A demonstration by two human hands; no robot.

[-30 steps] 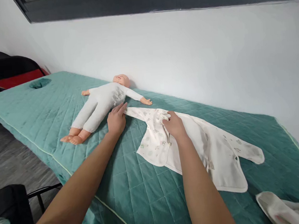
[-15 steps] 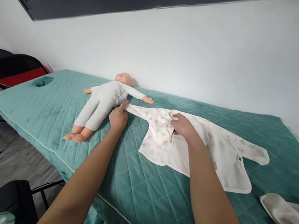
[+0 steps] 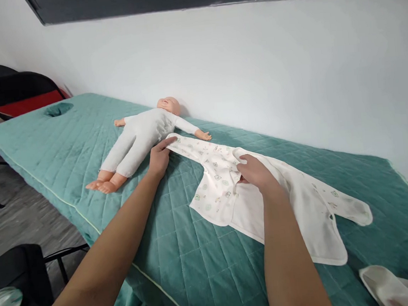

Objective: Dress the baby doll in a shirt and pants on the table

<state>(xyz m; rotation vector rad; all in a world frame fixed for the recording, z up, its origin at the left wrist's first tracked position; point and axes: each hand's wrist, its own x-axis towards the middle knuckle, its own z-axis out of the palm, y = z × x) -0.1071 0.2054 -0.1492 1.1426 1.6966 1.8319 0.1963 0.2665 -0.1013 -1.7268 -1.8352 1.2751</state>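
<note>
A white baby shirt (image 3: 214, 190) with small printed figures lies spread on the green quilted bed cover, its front partly open. My left hand (image 3: 159, 156) pinches the cuff of the sleeve that points left, thumb on top. At the upper front edge, near the neckline, my right hand (image 3: 255, 170) is closed on the fabric; some of its fingertips are hidden in the cloth. The other sleeve stretches to the right. Just beyond my left hand lies a baby doll (image 3: 141, 134) on its back, with a white cloth body, its head by the wall.
The green bed cover (image 3: 200, 272) runs along a white wall (image 3: 254, 72) and has a round hole at the far left. Black chairs (image 3: 16, 91) stand past that end. A black seat (image 3: 18, 278) holds a pale bundle. White cloth (image 3: 390, 282) lies at lower right.
My left hand now holds the left cuff between finger and thumb, where before its finger pointed over it. The sleeve lies flatter, its print showing. My right hand keeps its grip.
</note>
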